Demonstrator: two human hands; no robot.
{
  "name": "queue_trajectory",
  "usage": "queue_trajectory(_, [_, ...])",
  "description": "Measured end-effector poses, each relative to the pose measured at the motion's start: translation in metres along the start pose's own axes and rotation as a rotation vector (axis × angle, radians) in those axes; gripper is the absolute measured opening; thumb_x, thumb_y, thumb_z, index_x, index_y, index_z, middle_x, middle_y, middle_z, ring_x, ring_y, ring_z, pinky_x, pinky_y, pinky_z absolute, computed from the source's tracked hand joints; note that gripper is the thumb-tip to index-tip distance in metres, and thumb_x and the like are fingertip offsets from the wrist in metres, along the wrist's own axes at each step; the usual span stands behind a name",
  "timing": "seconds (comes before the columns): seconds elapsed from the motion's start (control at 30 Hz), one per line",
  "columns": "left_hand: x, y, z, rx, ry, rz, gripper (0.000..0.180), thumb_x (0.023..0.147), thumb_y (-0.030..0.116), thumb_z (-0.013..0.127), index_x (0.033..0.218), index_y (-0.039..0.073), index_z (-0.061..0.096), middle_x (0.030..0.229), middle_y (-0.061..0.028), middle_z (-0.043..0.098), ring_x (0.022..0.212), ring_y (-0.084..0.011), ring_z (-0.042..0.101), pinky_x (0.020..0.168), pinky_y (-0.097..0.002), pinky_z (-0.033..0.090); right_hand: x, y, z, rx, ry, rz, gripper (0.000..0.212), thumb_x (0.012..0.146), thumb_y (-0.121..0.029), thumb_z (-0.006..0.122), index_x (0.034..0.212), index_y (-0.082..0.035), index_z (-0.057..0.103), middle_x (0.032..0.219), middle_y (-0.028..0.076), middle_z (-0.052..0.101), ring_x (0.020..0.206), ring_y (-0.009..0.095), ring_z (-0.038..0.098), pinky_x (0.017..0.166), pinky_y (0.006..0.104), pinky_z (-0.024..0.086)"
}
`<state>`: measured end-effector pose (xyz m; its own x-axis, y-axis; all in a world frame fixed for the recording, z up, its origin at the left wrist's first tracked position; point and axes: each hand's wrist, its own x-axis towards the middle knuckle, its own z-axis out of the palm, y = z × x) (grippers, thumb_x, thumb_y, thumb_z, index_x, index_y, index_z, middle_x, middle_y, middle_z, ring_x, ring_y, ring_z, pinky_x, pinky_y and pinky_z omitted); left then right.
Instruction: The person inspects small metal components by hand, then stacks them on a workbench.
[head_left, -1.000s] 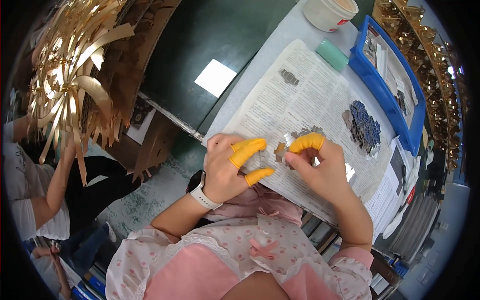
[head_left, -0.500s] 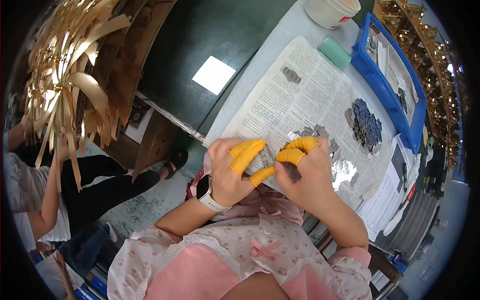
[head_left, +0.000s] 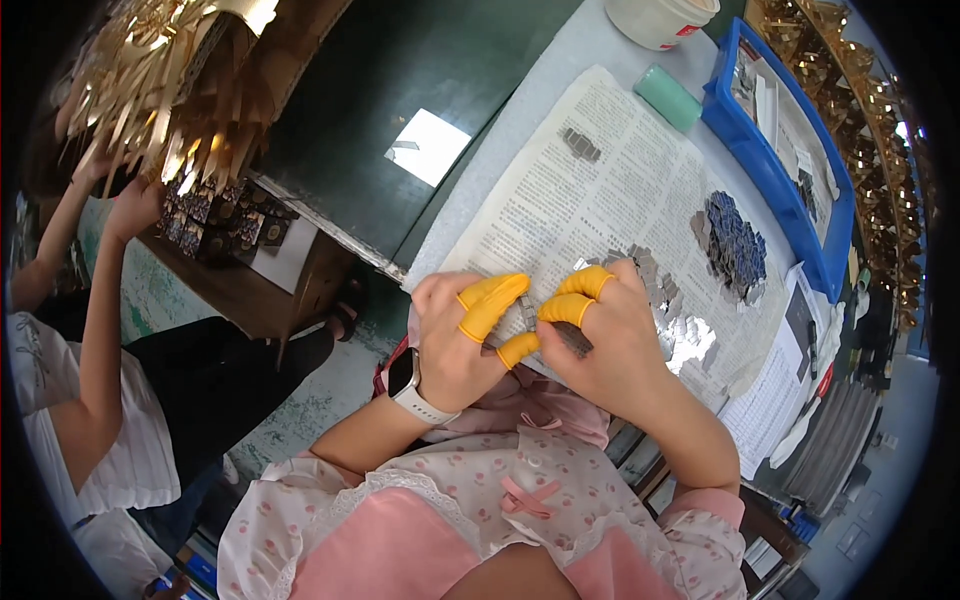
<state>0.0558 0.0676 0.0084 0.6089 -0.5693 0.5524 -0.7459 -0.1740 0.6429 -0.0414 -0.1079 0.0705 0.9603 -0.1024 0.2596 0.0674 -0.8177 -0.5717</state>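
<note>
My left hand (head_left: pixel 460 325), with yellow finger cots and a watch on the wrist, curls round a short row of small grey metal pieces (head_left: pixel 528 311) at the table's near edge. Close on its right, my right hand (head_left: pixel 610 335) also wears yellow cots, its thumb and fingers closed together. Under those fingers some small dark grey flat pieces (head_left: pixel 577 343) show, partly hidden. Just beyond, loose grey pieces (head_left: pixel 660 287) and a shiny heap (head_left: pixel 688 345) of similar pieces lie on a newspaper sheet (head_left: pixel 530 215).
A small grey group (head_left: pixel 580 146) and a dark bluish pile (head_left: pixel 736 245) lie farther out on the newspaper. Past it are a green cylinder (head_left: pixel 668 97), a white tub (head_left: pixel 660 22) and a blue tray (head_left: pixel 740 140). At left, another person handles gold ribbons (head_left: pixel 165 95).
My right fingers have closed in and shifted slightly left towards the pieces in my left hand. At far left, the other person's arms and the gold ribbons have moved.
</note>
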Motion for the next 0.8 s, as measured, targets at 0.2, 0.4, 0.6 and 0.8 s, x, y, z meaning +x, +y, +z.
queue_trajectory(0.2, [0.007, 0.004, -0.007, 0.03, -0.048, -0.011, 0.062, 0.067, 0.029, 0.097, 0.122, 0.01, 0.074, 0.109, -0.0021, 0.072, 0.101, -0.0257, 0.062, 0.095, -0.0405, 0.041, -0.003, 0.006, -0.022, -0.17, 0.01, 0.071, 0.032, 0.075, -0.016, 0.088, 0.104, -0.008, 0.076, 0.106, 0.009, 0.066, 0.098, 0.035, 0.055, 0.086, 0.0469, 0.047])
queue_trajectory(0.4, [0.007, 0.002, -0.006, 0.05, -0.055, 0.001, 0.066, 0.064, 0.033, 0.1, 0.121, 0.011, 0.074, 0.107, -0.0035, 0.069, 0.1, -0.0264, 0.06, 0.092, -0.0396, 0.042, 0.001, 0.005, -0.029, -0.177, -0.101, 0.103, 0.039, 0.077, -0.02, 0.089, 0.111, -0.006, 0.075, 0.109, 0.012, 0.064, 0.1, 0.036, 0.054, 0.089, 0.0457, 0.047])
queue_trajectory(0.6, [0.007, 0.003, -0.005, 0.056, -0.042, -0.001, 0.066, 0.064, 0.034, 0.1, 0.121, 0.012, 0.074, 0.107, -0.0041, 0.068, 0.101, -0.0262, 0.06, 0.092, -0.0392, 0.042, 0.007, 0.007, -0.031, -0.116, -0.173, 0.145, 0.042, 0.075, -0.014, 0.09, 0.11, -0.001, 0.072, 0.106, 0.015, 0.062, 0.101, 0.038, 0.054, 0.089, 0.0455, 0.047])
queue_trajectory(0.8, [0.005, 0.001, -0.004, 0.041, -0.042, -0.004, 0.065, 0.066, 0.032, 0.099, 0.122, 0.012, 0.074, 0.11, -0.0014, 0.071, 0.101, -0.0256, 0.061, 0.092, -0.0395, 0.042, 0.014, 0.002, -0.029, -0.137, -0.239, 0.076, 0.035, 0.074, -0.009, 0.087, 0.104, 0.0, 0.07, 0.1, 0.015, 0.063, 0.098, 0.036, 0.057, 0.086, 0.0432, 0.052])
